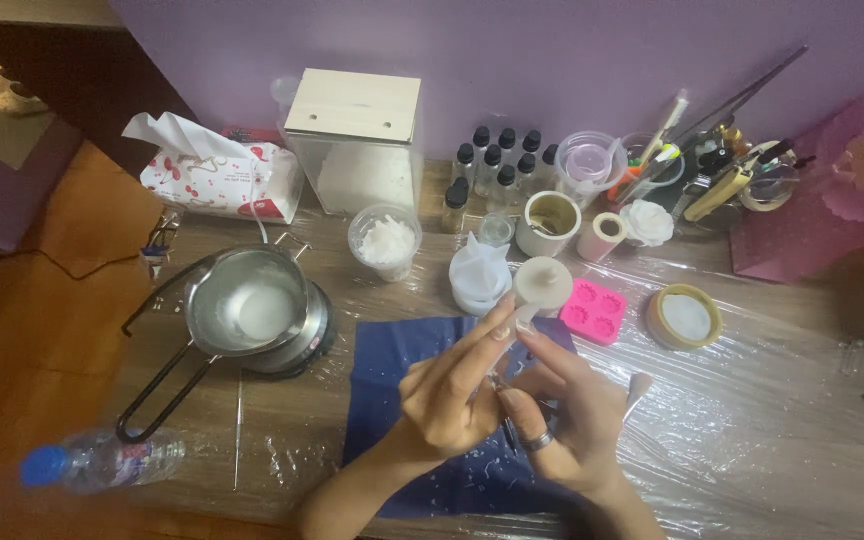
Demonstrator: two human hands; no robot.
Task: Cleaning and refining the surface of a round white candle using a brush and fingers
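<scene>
From the head view, both hands meet over a blue cloth (392,370) on the plastic-covered bench (752,420). The left hand (452,395) stretches two fingers up and forward, pressed against a small white stick (524,318). The right hand (577,405) (ring on one finger) pinches the same stick from the other side. Its long axis runs away from the person, the far end just short of a white mould (542,283). The grips sit at about the same distance from it. A pan (252,310) stands well to the left, and a pink mould (594,310) lies to the right.
</scene>
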